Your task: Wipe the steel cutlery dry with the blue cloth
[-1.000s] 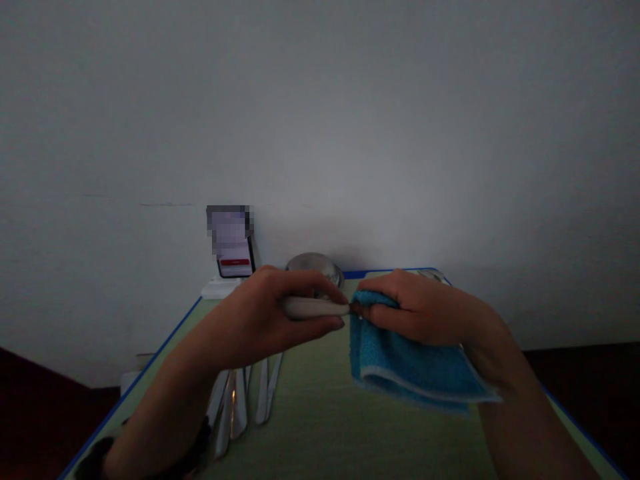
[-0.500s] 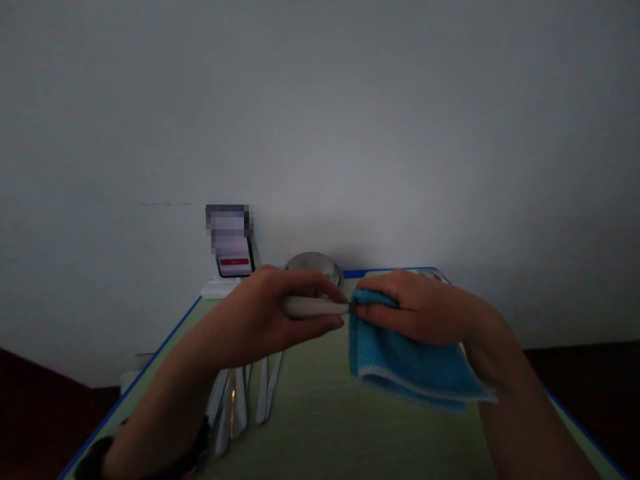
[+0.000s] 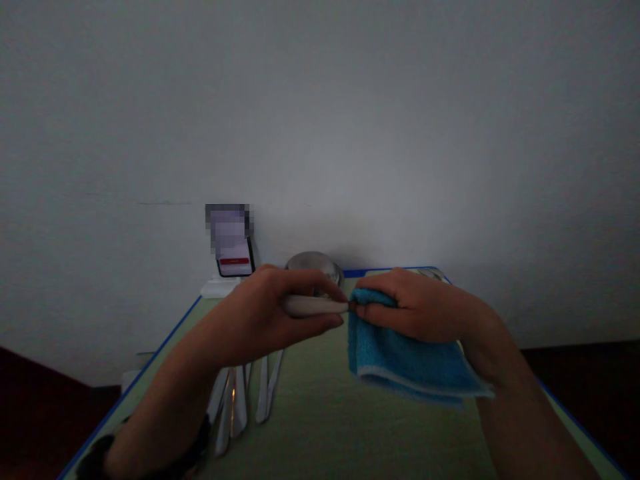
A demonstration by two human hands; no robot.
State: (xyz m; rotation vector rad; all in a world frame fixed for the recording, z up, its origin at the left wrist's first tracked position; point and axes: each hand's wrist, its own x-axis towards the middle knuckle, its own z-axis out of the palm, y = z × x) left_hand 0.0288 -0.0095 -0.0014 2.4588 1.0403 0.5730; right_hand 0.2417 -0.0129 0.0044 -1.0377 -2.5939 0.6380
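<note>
My left hand is closed round a pale, smooth handle that points to the right. Folded over the far end of that utensil is a blue cloth with a white edge, pinched by my right hand. The cloth and fingers hide the utensil's other end, so its kind does not show. Both hands are close together above the table, the cloth hanging below the right one. Several metal pieces of cutlery lie on the table beneath my left forearm, their upper ends hidden.
A phone leans on a white stand at the table's back left. Behind my hands, a round metal bowl is partly covered. More metal cutlery lies at the back right. The green table meets a pale wall.
</note>
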